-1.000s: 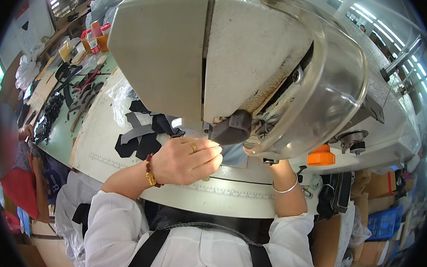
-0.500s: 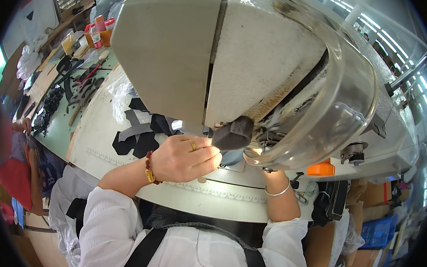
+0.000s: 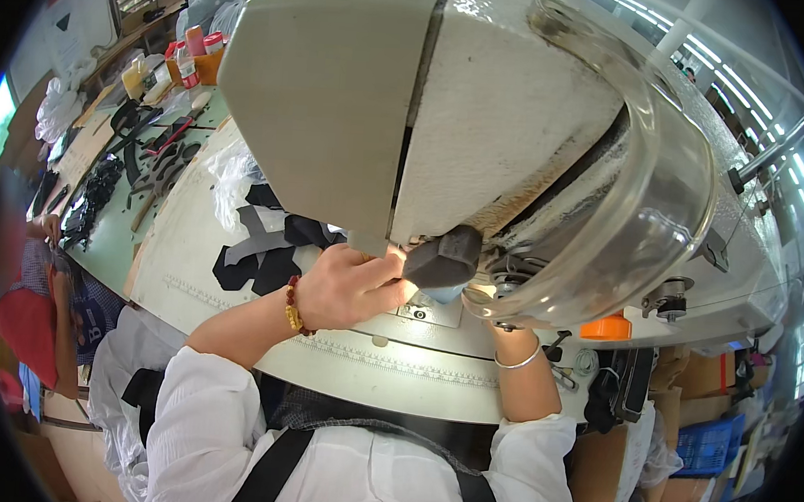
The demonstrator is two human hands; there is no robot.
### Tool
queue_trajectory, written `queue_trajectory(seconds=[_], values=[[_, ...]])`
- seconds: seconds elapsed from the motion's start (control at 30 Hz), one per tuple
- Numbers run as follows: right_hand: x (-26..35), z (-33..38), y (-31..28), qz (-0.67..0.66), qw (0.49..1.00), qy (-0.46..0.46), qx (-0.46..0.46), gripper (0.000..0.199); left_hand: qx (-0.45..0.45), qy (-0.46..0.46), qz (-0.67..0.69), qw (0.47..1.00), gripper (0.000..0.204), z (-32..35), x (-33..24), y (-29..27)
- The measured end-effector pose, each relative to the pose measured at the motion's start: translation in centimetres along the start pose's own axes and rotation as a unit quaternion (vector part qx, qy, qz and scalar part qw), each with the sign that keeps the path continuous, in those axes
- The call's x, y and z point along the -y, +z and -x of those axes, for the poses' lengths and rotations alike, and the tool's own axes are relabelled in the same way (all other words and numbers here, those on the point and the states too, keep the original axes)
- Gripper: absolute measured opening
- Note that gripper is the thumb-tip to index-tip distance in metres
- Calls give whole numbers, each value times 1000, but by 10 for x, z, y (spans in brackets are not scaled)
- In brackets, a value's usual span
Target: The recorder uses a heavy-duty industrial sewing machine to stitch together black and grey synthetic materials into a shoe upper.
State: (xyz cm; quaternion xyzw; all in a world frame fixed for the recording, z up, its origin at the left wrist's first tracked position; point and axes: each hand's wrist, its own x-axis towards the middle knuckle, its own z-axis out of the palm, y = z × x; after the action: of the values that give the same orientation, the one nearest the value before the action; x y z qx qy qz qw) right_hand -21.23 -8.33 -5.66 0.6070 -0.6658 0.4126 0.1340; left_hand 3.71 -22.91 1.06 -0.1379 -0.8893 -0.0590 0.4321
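Observation:
My left hand [image 3: 352, 287] is closed beside the working area of a large pale sewing machine [image 3: 328, 108]. Its thumb and fingers press together next to a dark faceted block [image 3: 443, 256] below the machine head; what they pinch, if anything, is hidden. A bluish-grey patch [image 3: 445, 293] shows under that block, too covered to name. My right hand [image 3: 505, 336] reaches in from the right behind the clear curved guard [image 3: 643, 229]. Only its wrist side shows, with a silvery bangle [image 3: 520, 359]; the fingers are out of sight. A metal plate [image 3: 426, 310] lies between the hands.
Black and grey cut pieces [image 3: 259, 251] lie on the white machine table [image 3: 189, 275], beside clear plastic [image 3: 231, 181]. An orange part [image 3: 606, 326] sits under the machine at right. A co-worker's hand [image 3: 49, 227] is at the far left, by a green table [image 3: 107, 251] with black scraps.
My left hand has turned and drawn slightly left; its fingers bend more and its ring no longer shows. My right forearm has barely moved. The view has shifted a little.

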Motion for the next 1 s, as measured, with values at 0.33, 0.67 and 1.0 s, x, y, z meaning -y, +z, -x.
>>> queue_trajectory(seconds=[0.33,0.67,1.0], values=[[1,-1,-2,4,1000,0,-6,17,11,-115,117,986,18,12,10,9],[4,-5,4,8,1000,-8,-15,17,44,-154,217,963,19,23,27,17],[7,-8,10,11,999,-19,-23,18,-37,18,0,999,34,15,32,17]])
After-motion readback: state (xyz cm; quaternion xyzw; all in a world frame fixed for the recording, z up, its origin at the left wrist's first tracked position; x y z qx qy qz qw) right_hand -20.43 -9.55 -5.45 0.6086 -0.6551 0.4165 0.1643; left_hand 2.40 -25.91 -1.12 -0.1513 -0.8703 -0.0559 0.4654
